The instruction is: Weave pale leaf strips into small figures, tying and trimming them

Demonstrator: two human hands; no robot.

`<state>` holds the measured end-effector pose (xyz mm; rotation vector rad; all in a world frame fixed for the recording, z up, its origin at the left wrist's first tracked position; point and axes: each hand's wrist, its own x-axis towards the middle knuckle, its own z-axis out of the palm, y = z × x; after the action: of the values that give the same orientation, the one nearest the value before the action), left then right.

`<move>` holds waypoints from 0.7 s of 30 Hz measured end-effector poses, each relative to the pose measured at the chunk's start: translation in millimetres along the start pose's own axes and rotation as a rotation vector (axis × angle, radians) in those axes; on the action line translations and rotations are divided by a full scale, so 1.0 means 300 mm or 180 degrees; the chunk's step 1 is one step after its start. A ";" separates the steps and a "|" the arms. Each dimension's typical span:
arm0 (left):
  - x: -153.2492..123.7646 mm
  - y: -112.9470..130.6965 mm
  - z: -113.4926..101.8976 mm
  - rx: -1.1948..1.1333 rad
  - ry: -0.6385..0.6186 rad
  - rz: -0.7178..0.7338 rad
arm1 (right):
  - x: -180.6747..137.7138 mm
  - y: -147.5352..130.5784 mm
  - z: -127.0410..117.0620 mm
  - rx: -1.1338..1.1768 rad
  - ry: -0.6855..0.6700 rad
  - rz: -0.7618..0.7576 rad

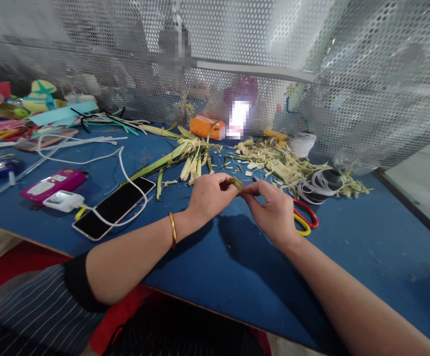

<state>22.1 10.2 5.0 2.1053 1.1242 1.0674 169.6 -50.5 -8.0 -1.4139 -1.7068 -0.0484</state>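
Blue table [207, 272]: blk phone [113, 207] w/ white cable [146, 200] over it; then L hand [210, 197], thumb + finger pinched on green leaf piece [237, 184], held above table btwn both hands; R hand [273, 210] pinching its other end; red/yellow scissors [314, 217] just beside.

Above the desk [200, 272], the piece [238, 185] sits between the left hand [211, 199] and the right hand [274, 212]. Behind them lie husks [190, 165] to the left, scraps [277, 160] to the right. Scissors [310, 216] lie just right of the right hand, before the thread [315, 188]. Left of the left hand, a cable [135, 184] crosses the phone [113, 207].
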 end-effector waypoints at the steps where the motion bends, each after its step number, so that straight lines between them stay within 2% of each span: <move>1: 0.000 -0.003 0.000 -0.0018 -0.0022 0.0006 | 0.000 0.000 0.000 -0.0005 -0.0008 0.0001; 6: 0.011 -0.019 -0.006 -0.0024 0.0004 -0.0067 | 0.006 -0.002 -0.008 0.0043 0.0022 0.0119; 9: 0.014 -0.017 -0.007 -0.0531 0.0033 -0.0231 | 0.012 -0.004 -0.014 0.0241 0.0089 0.0310; 12: 0.010 -0.004 0.000 -0.1089 -0.0238 -0.0401 | 0.013 -0.006 -0.016 0.0405 0.0085 0.0410; 17: 0.007 0.009 0.011 -0.1869 -0.0709 -0.1060 | 0.010 -0.005 -0.012 0.0382 0.0033 0.0364; 21: 0.011 0.012 0.013 -0.2006 -0.0532 -0.1398 | 0.011 -0.004 -0.013 0.0394 0.0042 0.0418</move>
<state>27.9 10.9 6.9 1.3492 0.9460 0.8644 171.1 -50.4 -3.0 -1.4261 -1.5750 0.1183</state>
